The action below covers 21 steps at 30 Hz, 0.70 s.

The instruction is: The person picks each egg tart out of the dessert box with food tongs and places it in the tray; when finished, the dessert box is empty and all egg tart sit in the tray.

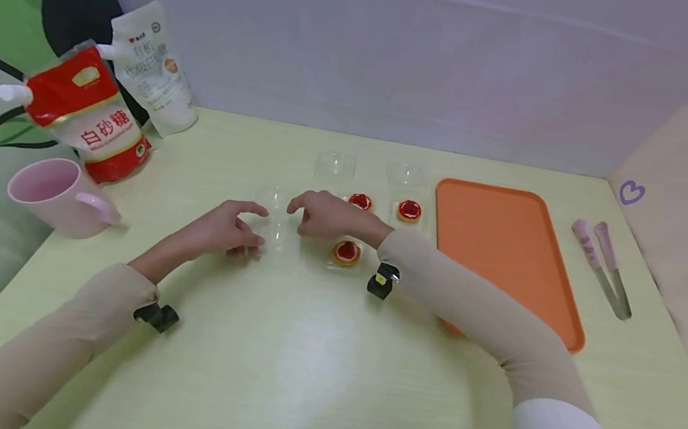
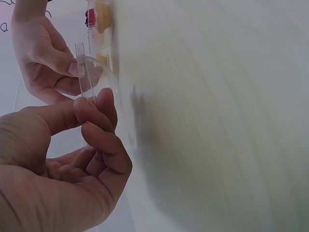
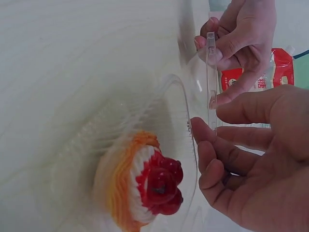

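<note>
A clear plastic clamshell box [image 1: 276, 225] lies between the two hands, its rim edge-on in both wrist views and its rounded part bulging toward the table. My left hand [image 1: 224, 230] pinches one side of this rim between thumb and fingers. From the opposite side, my right hand [image 1: 328, 216] pinches the rim, thumb on one face and fingers on the other. Close beside the right hand sits a fruit tart [image 3: 157, 186] with glossy red berries and white cream, in its own clear tray. Behind the right wrist, another red-topped tart [image 1: 360, 201] is partly covered.
A third tart [image 1: 409, 211] sits near an orange tray [image 1: 496, 250]. Clear lids [image 1: 335, 167] stand behind the tarts. Tongs [image 1: 606, 267] lie at the right. On the left are a pink mug [image 1: 62, 198], a red sugar pouch [image 1: 89, 114] and a white pouch [image 1: 155, 68].
</note>
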Motion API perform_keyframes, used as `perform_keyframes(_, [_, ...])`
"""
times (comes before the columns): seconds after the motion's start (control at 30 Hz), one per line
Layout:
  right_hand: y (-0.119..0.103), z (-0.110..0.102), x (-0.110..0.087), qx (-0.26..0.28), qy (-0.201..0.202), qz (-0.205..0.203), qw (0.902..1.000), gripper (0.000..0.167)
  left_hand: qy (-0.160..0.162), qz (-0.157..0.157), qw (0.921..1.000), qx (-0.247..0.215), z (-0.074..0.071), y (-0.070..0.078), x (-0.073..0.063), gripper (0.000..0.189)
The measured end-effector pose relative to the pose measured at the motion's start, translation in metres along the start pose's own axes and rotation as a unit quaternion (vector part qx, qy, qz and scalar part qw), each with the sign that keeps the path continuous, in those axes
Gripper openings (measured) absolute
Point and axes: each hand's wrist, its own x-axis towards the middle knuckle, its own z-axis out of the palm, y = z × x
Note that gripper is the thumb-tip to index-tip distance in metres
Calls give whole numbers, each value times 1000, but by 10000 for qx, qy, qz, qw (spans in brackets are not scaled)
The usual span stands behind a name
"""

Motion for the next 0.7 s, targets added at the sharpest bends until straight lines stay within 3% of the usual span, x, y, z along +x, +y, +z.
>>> perform_keyframes(0.23, [-4, 1, -5, -112, -23, 159, 9998, 44, -145, 4, 9999, 44, -2, -1, 3, 59])
perform_keyframes(0.5, [-3, 4, -9, -73, -91, 85, 9999, 40, -463, 105, 9986, 213, -2, -5, 1, 58])
perform_keyframes(0.7, [-3, 5, -11, -123, -94, 52, 9999, 39, -528, 166, 9982, 214, -3, -4, 1, 58])
